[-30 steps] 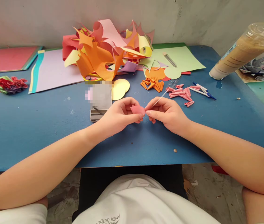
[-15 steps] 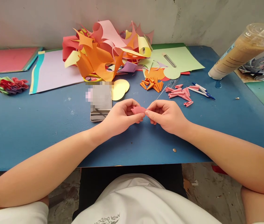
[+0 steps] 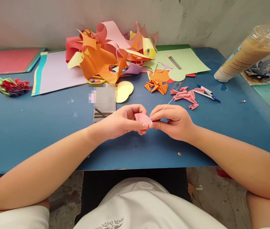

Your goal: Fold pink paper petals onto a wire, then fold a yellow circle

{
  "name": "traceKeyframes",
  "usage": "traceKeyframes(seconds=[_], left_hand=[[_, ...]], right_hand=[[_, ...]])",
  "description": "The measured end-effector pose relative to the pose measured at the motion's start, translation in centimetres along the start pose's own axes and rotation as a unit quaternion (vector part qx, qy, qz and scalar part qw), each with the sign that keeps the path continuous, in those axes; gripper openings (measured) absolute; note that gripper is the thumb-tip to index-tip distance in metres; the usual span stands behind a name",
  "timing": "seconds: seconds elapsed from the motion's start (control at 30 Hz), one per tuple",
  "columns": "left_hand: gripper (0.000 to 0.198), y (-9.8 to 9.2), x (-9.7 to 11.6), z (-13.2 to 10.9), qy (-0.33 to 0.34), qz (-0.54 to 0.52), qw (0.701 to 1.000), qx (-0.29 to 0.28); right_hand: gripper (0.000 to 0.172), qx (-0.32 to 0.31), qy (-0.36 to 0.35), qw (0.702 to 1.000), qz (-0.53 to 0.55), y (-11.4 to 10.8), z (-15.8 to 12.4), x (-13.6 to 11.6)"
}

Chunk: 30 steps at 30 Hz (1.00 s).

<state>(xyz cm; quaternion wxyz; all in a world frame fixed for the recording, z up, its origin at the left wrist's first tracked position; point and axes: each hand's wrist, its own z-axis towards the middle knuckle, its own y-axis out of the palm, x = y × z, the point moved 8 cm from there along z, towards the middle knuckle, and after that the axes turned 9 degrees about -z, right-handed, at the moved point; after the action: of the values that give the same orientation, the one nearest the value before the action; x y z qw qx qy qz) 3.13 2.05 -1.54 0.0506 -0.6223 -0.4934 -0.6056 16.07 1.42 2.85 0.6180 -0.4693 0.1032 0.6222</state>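
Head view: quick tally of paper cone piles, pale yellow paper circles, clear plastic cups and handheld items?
Orange paper cone pile: 1
Pink paper cone pile: 1
Pale yellow paper circles: 2
Clear plastic cup: 1
Held fan-shaped pink paper: 1
Held thin white stick: 1
Total: 7

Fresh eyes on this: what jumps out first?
Probably the heap of curled, bright paper scraps at the back of the blue table, against the wall. Then the tall plastic cup of brown drink at far right, and, at centre near the front, the left hand and right hand at a small pink paper piece and thin white stick.
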Motion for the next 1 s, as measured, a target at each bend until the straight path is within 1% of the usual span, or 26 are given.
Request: traceKeyframes(seconds=[0.17, 0.27, 0.33, 0.5, 0.6, 0.67, 0.77, 0.87, 0.93, 1.0], left_hand=[[0.036, 0.2, 0.1, 0.1, 0.002, 0.012, 1.000, -0.012], [0.035, 0.0, 0.1, 0.0, 0.005, 0.035, 0.999, -0.009], [0.033, -0.2, 0.3, -0.1, 0.018, 0.051, 0.999, 0.002], [0.030, -0.3, 1.2, -0.3, 0.069, 0.092, 0.992, 0.056], [0.026, -0.3, 1.3, -0.4, 0.067, 0.099, 0.990, 0.077], [0.024, -0.3, 1.2, -0.3, 0.051, 0.093, 0.992, 0.068], [0.023, -0.2, 0.7, -0.2, 0.016, 0.084, 0.996, 0.036], [0.019, -0.3, 0.4, -0.2, -0.008, 0.083, 0.996, 0.015], [0.016, -0.2, 0.3, -0.2, -0.019, 0.087, 0.996, 0.007], [0.014, -0.2, 0.2, -0.3, -0.025, 0.092, 0.995, 0.006]], right_hand=[[0.008, -0.004, -0.038, 0.999, 0.008, 0.3, 0.0, -0.8], [0.005, -0.020, -0.039, 0.999, 0.023, 0.5, 0.0, -1.1], [0.005, -0.030, -0.014, 0.999, 0.039, 0.6, -0.1, -0.9], [0.011, -0.043, 0.093, 0.992, 0.074, 0.8, -0.5, 0.7], [0.010, -0.040, 0.110, 0.989, 0.087, 0.8, -0.5, 1.2], [0.009, -0.035, 0.094, 0.991, 0.092, 0.8, -0.4, 1.2], [0.005, -0.031, 0.040, 0.996, 0.078, 0.7, -0.2, 0.8], [0.009, -0.033, -0.008, 0.998, 0.057, 0.6, -0.2, 0.1], [0.009, -0.038, -0.020, 0.998, 0.052, 0.7, -0.2, -0.2], [0.008, -0.046, -0.013, 0.997, 0.052, 0.7, -0.2, -0.3]])
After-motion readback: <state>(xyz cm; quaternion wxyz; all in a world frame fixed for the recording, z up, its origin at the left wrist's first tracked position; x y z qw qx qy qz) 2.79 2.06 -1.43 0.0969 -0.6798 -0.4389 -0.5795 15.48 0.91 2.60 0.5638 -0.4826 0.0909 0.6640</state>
